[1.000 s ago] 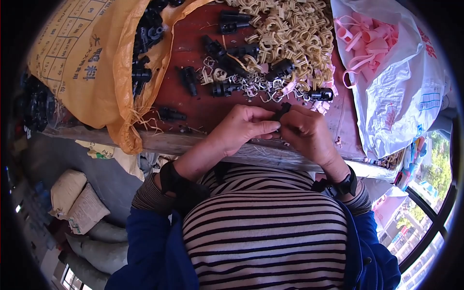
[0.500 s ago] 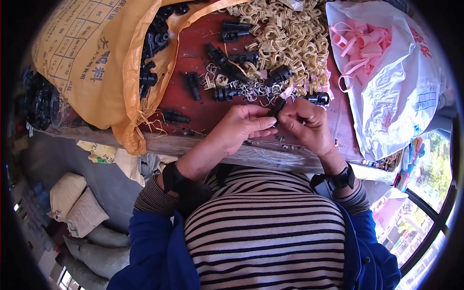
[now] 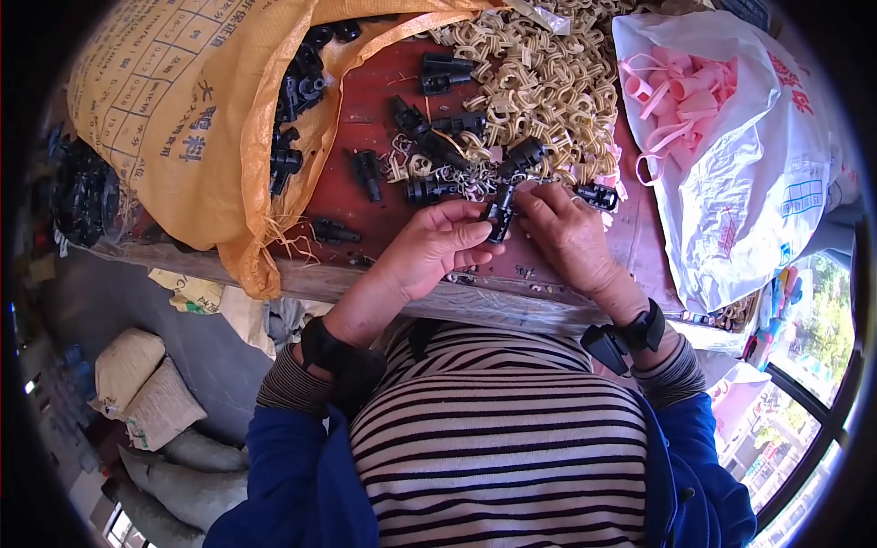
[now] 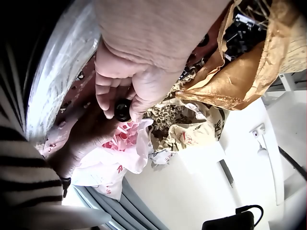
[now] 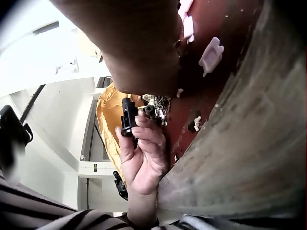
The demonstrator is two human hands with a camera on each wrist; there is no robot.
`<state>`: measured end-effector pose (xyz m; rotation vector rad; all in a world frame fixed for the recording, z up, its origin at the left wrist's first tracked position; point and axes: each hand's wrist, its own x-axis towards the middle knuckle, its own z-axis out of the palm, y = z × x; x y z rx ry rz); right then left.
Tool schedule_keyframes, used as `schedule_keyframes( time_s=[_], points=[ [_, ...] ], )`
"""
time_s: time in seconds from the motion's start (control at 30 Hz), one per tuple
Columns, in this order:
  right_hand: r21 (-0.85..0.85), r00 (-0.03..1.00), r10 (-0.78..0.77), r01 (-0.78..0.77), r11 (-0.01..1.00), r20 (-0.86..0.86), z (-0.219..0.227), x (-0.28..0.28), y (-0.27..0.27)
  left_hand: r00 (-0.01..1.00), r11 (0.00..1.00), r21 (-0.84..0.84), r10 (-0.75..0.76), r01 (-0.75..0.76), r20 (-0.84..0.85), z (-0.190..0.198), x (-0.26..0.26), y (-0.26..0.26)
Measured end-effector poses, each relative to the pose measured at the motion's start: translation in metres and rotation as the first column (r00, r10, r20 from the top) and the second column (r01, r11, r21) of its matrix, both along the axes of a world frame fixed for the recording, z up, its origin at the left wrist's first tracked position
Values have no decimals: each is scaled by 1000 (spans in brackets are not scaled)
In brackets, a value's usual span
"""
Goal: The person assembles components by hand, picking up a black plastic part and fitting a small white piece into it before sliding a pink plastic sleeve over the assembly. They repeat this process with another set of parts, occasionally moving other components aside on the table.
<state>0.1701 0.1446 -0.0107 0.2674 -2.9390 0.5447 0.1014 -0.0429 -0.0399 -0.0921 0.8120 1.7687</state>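
Observation:
A black plastic fitting (image 3: 499, 217) stands between the thumb and fingers of my left hand (image 3: 431, 248), which pinches it at the lower end. The right wrist view shows its slotted body (image 5: 128, 116) and wider collar; from the left wrist only its round black end (image 4: 123, 109) shows. My right hand (image 3: 568, 236) is bent over beside it, fingertips right at the fitting's far end and the heap of small silvery metal clips (image 3: 477, 179). Those fingertips are mostly hidden, and I cannot tell whether they hold anything.
More black fittings (image 3: 367, 173) lie around the clips on the red tabletop (image 3: 365, 110). Behind is a big heap of beige rings (image 3: 548, 91). An orange woven sack (image 3: 183, 119) of black parts stands left; a white bag (image 3: 740, 201) with pink pieces (image 3: 685, 87) stands right.
The fitting, earlier mostly covered by both hands, now stands more upright and visible in my left hand. My right hand has shifted from the fitting's side toward its far end and the clips.

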Motion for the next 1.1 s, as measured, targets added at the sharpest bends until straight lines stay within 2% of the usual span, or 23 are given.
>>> schedule_keyframes(
  time_s=[0.1,0.27,0.37,0.4,0.5,0.53,0.67,0.7,0.73,0.77,0.8,0.87,0.9,0.93,1.03,1.1],
  points=[
    [76,991,0,-10,997,134,-9,-7,1,1000,999,31,15,-14,-6,-2,-1,1],
    [148,996,9,-22,989,88,-10,-14,11,998,996,63,59,-58,-10,-3,-1,0],
    [-129,989,-141,133,983,-55,-2,-15,11,996,994,68,90,-91,4,-4,2,-2],
    [-129,989,-140,132,983,-57,-3,-16,8,995,993,73,98,-97,-5,-4,2,-1],
    [49,996,-86,85,995,16,-10,-23,-2,995,992,92,93,-90,-30,-4,1,5],
    [54,996,-88,87,995,11,-10,-24,1,994,991,97,100,-97,-31,-5,1,5],
    [13,1000,-10,10,1000,-1,-13,-28,4,988,985,97,146,-140,-50,-6,1,1],
    [-206,997,-53,63,976,54,-15,-27,9,985,983,96,162,-156,-55,-6,2,2],
    [-410,989,-85,127,903,120,-13,-25,12,983,981,96,175,-169,-58,-6,3,2],
    [-588,976,-105,200,784,192,-11,-24,13,982,981,96,177,-171,-60,-6,4,1],
    [-587,976,-107,200,784,190,-9,-22,15,982,982,90,175,-168,-70,-7,4,1],
    [-789,898,-12,392,474,439,-2,-16,20,982,985,78,163,-156,-92,-7,3,3],
    [-819,842,74,494,292,535,1,-13,21,983,985,79,159,-152,-92,-7,4,5],
    [-819,842,72,495,291,535,0,-10,21,981,984,87,163,-155,-101,-7,5,5],
    [-835,824,140,548,50,549,-7,-5,17,977,981,96,180,-169,-116,-8,6,5],
    [-824,808,179,567,26,561,-7,-4,15,977,981,94,181,-171,-112,-8,7,6]
  ],
)
